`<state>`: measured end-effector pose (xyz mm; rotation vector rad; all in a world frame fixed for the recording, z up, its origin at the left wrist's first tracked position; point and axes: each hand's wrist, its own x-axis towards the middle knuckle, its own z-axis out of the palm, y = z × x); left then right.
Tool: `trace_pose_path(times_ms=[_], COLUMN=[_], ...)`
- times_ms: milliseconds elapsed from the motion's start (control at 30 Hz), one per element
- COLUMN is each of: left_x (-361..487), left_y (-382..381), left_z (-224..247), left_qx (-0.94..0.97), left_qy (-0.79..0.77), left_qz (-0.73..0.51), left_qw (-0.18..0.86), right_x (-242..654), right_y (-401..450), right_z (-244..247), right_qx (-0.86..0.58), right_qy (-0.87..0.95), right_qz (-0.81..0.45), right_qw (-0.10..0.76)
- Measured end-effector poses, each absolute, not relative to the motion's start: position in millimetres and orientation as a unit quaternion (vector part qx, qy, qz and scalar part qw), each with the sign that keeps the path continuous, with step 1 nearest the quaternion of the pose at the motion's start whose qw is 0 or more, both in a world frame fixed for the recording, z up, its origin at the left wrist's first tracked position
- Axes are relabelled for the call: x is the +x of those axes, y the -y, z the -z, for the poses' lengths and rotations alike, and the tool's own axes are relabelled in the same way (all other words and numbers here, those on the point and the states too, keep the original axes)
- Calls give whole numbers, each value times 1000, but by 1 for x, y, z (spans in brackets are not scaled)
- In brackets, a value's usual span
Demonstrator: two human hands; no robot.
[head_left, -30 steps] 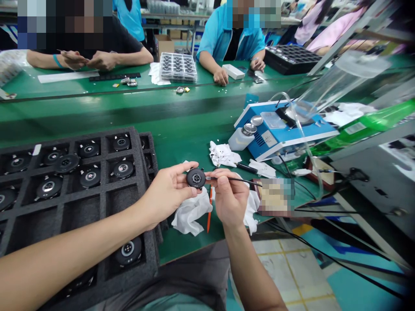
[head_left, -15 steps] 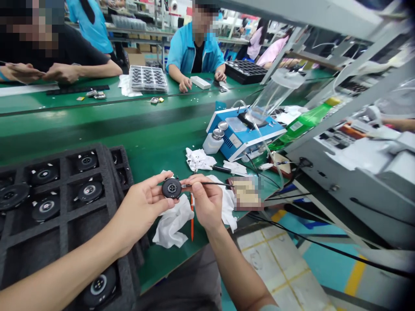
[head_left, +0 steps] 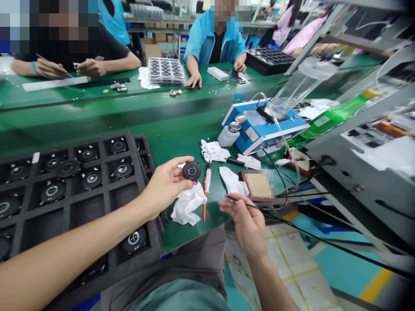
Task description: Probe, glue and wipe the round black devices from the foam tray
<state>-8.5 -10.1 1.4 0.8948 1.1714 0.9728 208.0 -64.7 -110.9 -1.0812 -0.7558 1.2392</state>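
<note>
My left hand point(head_left: 170, 181) holds a round black watch-like module point(head_left: 191, 171) by its edge, its sensor face turned up. Apart from it, to the right, my right hand point(head_left: 248, 220) grips a thin black cable point(head_left: 238, 199) near its tip. On the green bench point(head_left: 129, 121) between and below the hands lie a crumpled white cloth point(head_left: 189, 205), an orange stick point(head_left: 204, 203) and a syringe-like tube point(head_left: 208, 177). At the left, a dark foam tray point(head_left: 106, 192) holds several similar round modules in its compartments.
A blue box device point(head_left: 256, 129) with a clear tube stands at the right, beside a pump bottle point(head_left: 229, 134) and a green bottle point(head_left: 337, 114). A brown-edged pad point(head_left: 258, 185) lies before it. Across the bench, people handle small parts near a clear tray point(head_left: 166, 71).
My right hand has moved right, away from the round module, with the cable still in its fingers. The cable tip no longer touches the module. The whole view has shifted.
</note>
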Motion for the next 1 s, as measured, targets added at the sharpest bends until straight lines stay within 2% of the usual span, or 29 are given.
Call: trace_pose_path(times_ms=[133,200,267,400,500,600,700,900,1000], left_x=[-7,-7,-6,-5,-5,-5,-5,-6,-6], left_y=[10,10,9,9,9,10,11,11,11], left_z=[-1,0,2,1,-3,-6,-7,-6,-5], left_qx=[398,393,393,397,399,393,380,367,376], left_qy=[-498,-495,-494,-509,-518,-527,-535,-533,-532], left_qz=[-457,-484,-506,-514,-509,-500,-490,-481,-474], left_qw=[621,605,588,565,559,564,574,591,592], right_x=[228,229,224,208,203,205,213,221,217], right_y=[96,99,90,40,-2,-24,-31,-53,-71], right_z=[109,102,94,83,81,86,97,99,88], right_qx=[-546,-550,-537,-517,-465,-383,-340,-400,-440], right_qy=[403,498,605,763,862,917,925,766,668], right_qz=[-600,-566,-469,-192,-61,-43,-56,-161,-201], right_qw=[424,359,354,336,192,109,160,477,566])
